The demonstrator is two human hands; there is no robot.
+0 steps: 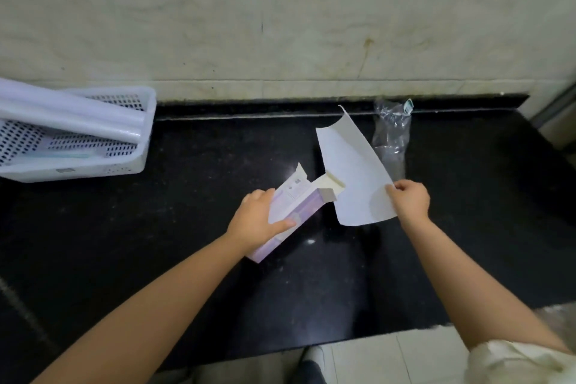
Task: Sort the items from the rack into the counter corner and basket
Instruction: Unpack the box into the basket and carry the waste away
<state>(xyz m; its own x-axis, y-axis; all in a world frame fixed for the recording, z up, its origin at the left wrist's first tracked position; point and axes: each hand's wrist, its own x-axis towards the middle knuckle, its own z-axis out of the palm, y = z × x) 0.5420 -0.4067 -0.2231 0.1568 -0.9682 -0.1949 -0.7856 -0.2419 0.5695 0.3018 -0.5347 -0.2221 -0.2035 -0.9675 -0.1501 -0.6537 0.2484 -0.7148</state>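
Note:
My left hand [254,221] grips a long white and lilac box [291,212] held over the black counter [187,227], its end flap open toward the upper right. A curved white sheet [352,174] sticks out of that open end, and my right hand [410,201] pinches its lower right edge. At the far left stands a white perforated basket [93,162] with pale rolled sheets [71,115] lying across it.
A crumpled clear plastic wrapper [392,134] lies against the back ledge near the counter's right corner. A pale tiled wall [280,25] rises behind. The counter's front edge and light floor tiles [389,358] show at the bottom.

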